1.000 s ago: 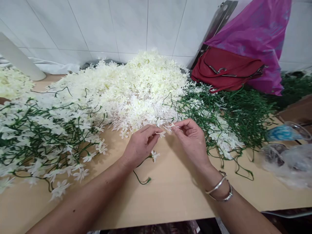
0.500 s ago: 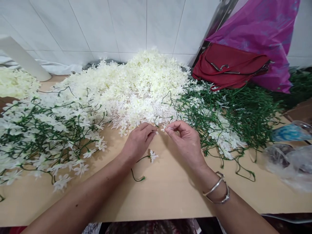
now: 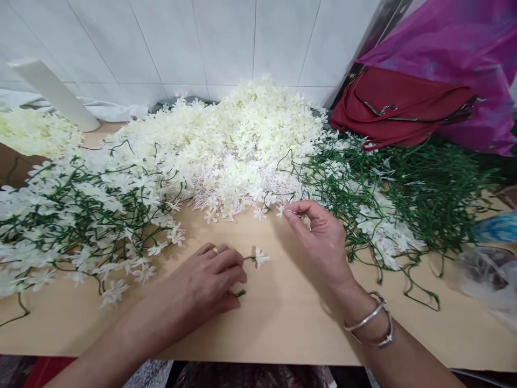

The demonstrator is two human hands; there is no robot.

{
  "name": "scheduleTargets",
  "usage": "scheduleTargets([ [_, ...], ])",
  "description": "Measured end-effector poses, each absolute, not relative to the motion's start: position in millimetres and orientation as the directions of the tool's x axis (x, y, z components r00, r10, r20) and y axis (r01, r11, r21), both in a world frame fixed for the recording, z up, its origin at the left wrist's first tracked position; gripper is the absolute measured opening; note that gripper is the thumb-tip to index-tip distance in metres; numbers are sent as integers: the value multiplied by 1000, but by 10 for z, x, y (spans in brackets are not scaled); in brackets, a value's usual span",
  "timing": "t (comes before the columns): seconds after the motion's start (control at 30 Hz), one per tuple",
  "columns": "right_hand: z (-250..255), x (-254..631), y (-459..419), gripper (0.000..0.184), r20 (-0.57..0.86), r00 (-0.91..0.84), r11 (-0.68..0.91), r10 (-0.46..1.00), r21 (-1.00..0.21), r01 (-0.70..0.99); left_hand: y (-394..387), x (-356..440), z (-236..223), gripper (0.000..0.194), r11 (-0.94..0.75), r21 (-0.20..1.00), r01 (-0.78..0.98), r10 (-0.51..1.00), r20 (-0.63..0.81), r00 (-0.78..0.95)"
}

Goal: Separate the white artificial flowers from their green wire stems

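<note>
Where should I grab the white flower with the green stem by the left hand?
Best by its thin green stem, just left of the white petals, I think. Come from above: that bare bit pokes out past the left hand, while the petals fan out rightward and might bend.

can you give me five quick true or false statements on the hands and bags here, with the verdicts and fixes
1. The right hand pinches a small white flower. True.
2. The left hand rests on the red handbag. False: it is low over the table, at a stemmed flower; whether the fingers grip its stem is hidden.
3. The red handbag is in front of the purple bag. True.
4. The metal bangles are on the left wrist. False: they are on the right wrist.
5. A ring shows on the left hand. True.
</note>
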State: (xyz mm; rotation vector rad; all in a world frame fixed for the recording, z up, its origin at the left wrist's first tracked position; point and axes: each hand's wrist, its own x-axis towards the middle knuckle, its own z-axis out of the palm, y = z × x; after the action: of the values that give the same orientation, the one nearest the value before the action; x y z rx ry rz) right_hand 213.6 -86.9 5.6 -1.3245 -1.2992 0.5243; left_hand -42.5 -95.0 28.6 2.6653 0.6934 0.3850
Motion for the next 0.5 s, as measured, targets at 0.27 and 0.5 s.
scheduleTargets([
  [0.27, 24, 2113, -884, 4, 363, 257, 260, 896, -897, 358, -965, -334, 38, 9, -837, 432, 335, 487, 311, 816],
  [0.5, 1, 2143, -860, 4, 331, 263, 242, 906, -916, 320, -773, -244, -20, 13, -858, 454, 238, 410, 327, 852],
])
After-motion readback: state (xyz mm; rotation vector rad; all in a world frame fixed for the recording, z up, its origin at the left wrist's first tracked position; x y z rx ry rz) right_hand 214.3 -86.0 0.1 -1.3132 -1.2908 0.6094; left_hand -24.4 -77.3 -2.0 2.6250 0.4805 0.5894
